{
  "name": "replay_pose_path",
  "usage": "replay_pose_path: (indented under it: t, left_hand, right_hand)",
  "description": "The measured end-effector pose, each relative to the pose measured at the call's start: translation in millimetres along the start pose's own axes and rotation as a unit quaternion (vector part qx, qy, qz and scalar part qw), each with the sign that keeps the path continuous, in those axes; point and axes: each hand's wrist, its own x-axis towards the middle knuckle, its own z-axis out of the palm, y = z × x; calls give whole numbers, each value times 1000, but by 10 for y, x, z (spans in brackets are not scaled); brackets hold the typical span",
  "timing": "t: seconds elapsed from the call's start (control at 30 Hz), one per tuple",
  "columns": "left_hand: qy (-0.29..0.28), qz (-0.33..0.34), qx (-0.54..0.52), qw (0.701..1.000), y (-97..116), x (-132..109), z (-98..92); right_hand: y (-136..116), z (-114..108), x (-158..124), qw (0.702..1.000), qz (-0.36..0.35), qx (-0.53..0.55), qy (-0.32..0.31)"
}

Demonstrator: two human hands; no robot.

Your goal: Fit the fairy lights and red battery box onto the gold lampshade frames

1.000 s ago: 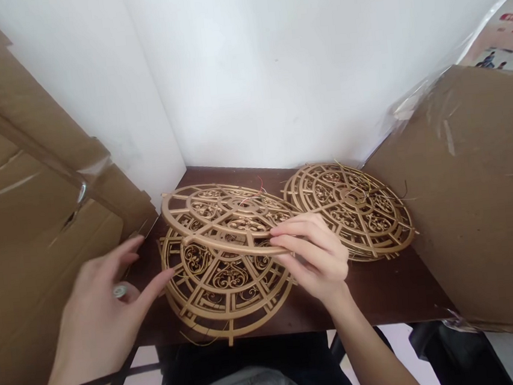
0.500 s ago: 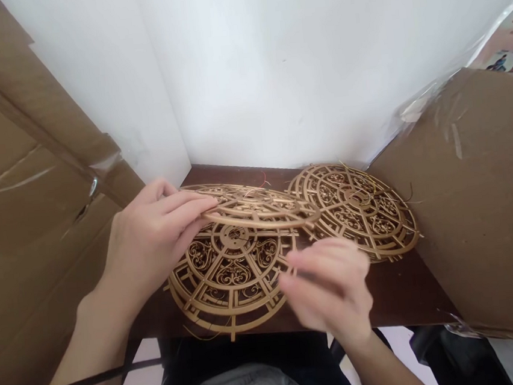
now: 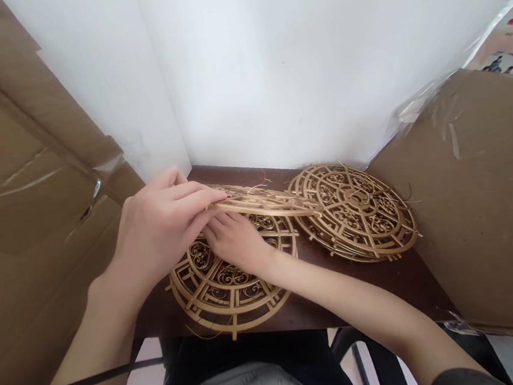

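Left hand (image 3: 164, 222): thumb and fingers clamped on the left edge of the raised disc (image 3: 276, 206), which extends rightward from the fingertips, seen nearly edge-on above a pile of discs (image 3: 236, 312). Right hand (image 3: 241, 245): reaching beneath the raised disc, over the pile; fingertips hidden, grip cannot be told. Discs are round openwork, gold-coloured (base material not determinable), with curled scrolls between straight spokes. A second pile (image 3: 378, 229) rests right on the dark brown table (image 3: 366, 294).
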Motion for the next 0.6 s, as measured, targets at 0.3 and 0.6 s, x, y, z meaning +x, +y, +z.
replay_pose_path:
  t: [0.3, 0.6]
  left_hand:
    - [11, -42, -59, 997, -7, 38, 15]
    - [9, -72, -132, 989, -26, 38, 39]
  right_hand:
    - [86, 118, 136, 995, 30, -85, -43]
    - [73, 129, 139, 995, 24, -83, -48]
